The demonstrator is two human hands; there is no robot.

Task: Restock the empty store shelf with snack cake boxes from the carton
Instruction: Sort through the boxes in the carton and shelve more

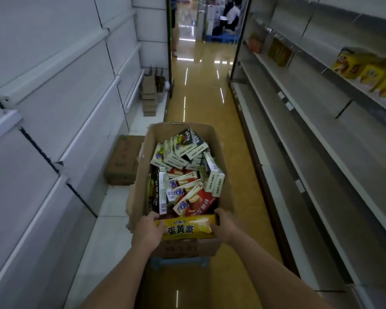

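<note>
A tall brown carton [218, 152] stands in the aisle on a blue base, filled with several snack cake boxes, green-and-white ones [183, 148] at the far end and red ones [194, 197] nearer me. A yellow snack cake box [185, 228] lies across the carton's near edge. My left hand [147, 230] grips its left end and my right hand [224, 226] grips its right end. Grey store shelves [321, 139] run along the right, mostly bare, with several yellow boxes [370, 74] on an upper shelf.
White shelving [54, 108] lines the left side, with a closed brown carton [123, 161] on its bottom ledge and a stack of flat cardboard [149, 94] further back. The glossy yellow floor [198, 85] runs ahead. A person [232, 16] sits at the aisle's far end.
</note>
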